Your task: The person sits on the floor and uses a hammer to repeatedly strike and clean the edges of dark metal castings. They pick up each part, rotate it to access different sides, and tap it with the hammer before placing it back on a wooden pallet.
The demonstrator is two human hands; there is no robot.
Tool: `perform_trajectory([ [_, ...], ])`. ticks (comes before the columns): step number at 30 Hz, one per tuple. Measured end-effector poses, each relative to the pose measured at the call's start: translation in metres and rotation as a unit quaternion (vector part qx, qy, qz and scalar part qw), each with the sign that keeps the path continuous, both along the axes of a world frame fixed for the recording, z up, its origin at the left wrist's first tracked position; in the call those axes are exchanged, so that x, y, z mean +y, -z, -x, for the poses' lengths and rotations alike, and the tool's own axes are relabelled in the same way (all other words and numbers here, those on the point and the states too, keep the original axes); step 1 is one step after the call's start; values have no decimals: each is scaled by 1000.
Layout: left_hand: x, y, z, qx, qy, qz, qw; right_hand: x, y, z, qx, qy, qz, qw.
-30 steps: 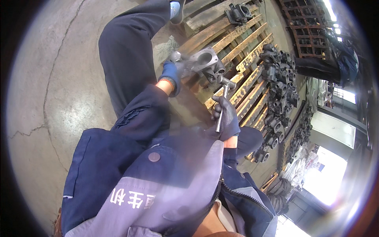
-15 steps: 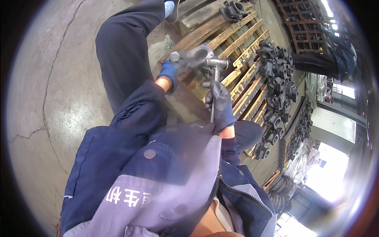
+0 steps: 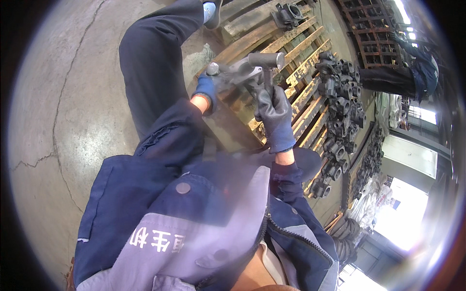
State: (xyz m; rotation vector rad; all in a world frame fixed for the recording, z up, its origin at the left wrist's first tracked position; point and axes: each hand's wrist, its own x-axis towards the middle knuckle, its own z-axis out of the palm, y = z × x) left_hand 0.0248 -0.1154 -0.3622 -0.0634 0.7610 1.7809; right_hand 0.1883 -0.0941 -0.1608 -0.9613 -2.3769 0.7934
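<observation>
The right hand (image 3: 274, 110), in a blue glove with a dark coated palm, stood upright in front of the body, its fingers curled tight round the handle of a hammer (image 3: 266, 60). Its wrist was nearly straight, the forearm coming up from below, and the hammer's head lay crosswise above the knuckles, one round face turned to the right. The left hand (image 3: 208, 87) was farther left, its arm reaching forward beside the bent leg (image 3: 150, 68). It was closed round a short bar (image 3: 213, 69), whose bright round end poked out at the top (the fingers themselves were blurred, so their exact grip could not be told).

Between the hands was a grey casting (image 3: 250, 73), over the near part of a wooden pallet (image 3: 307, 66); the hammer and the right hand covered part of it, and whether it touched the left hand was unclear.

A lone casting (image 3: 289, 15) sat near the pallet's far end, and a heap of dark castings (image 3: 340, 92) crowded its right side, well apart from the hammer. The person's shoe (image 3: 213, 14) was beside the far left corner. Beyond the heap, another person (image 3: 422, 72) bent near a rusty rack (image 3: 374, 34). Cracked concrete floor (image 3: 77, 97) spread out on the left.
</observation>
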Motion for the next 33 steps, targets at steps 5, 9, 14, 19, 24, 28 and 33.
perform_trajectory([
  [5, 11, 30, -5, 279, 95, 158, 942, -4, 2, 6, -74, -29, -45, 996],
  [9, 17, 31, -11, 309, 85, 169, 932, -3, -25, 24, -23, -40, -138, 989],
  [14, 6, 16, -11, 308, 91, 160, 933, -12, -59, 19, 81, -82, -88, 989],
  [19, 6, 8, -2, 314, 99, 169, 929, -12, 12, 14, -27, -71, -176, 981],
  [24, 18, -6, 17, 346, 9, 226, 911, -14, 58, -2, -58, 181, 68, 979],
  [28, 15, -11, 24, 245, -3, 182, 952, -11, 46, -14, 11, 92, -125, 988],
  [33, 17, 5, 24, 313, 45, 212, 925, -8, 51, -20, 47, 144, 50, 987],
])
